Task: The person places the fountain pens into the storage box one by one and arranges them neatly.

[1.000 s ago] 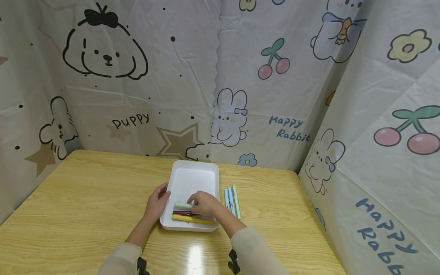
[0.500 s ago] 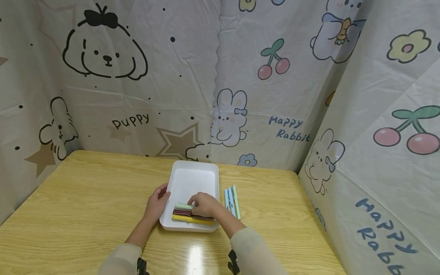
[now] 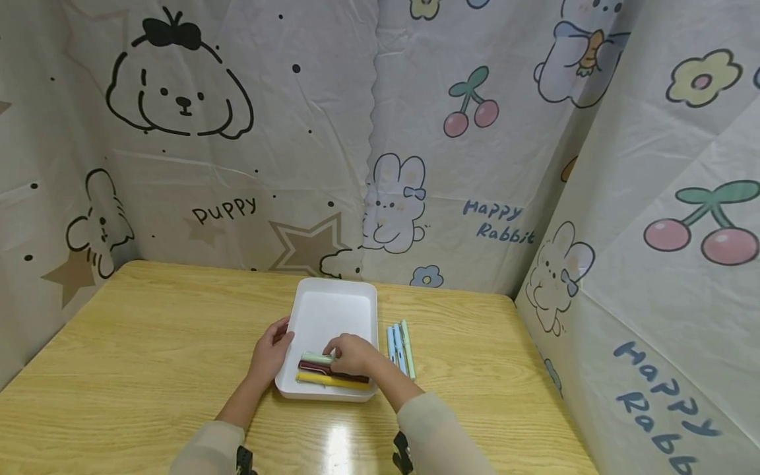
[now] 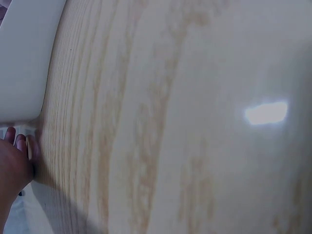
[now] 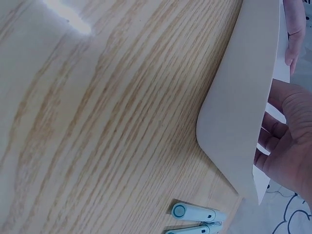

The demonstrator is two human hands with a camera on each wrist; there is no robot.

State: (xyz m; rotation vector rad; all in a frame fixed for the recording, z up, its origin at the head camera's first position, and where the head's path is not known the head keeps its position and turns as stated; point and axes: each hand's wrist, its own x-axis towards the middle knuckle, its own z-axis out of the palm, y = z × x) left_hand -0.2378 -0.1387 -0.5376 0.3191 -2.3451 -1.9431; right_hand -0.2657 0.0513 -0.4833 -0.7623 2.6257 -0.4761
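Green pen (image 3: 315,358) in right hand (image 3: 353,354), left hand (image 3: 272,348) holding white tray (image 3: 336,311)

Left forearm (image 3: 240,401): bare below its sleeve (image 3: 209,448), slanting forward and inward.
Left hand (image 3: 270,355): palm turned inward, fingers bent and pointing forward, thumb to the right.
Right forearm (image 3: 396,388): bare below its sleeve (image 3: 441,437), angled forward and to the left.
Right hand (image 3: 353,356): back uppermost, fingers bent downward in a pinch.
Spacing: hands near each other, apart.
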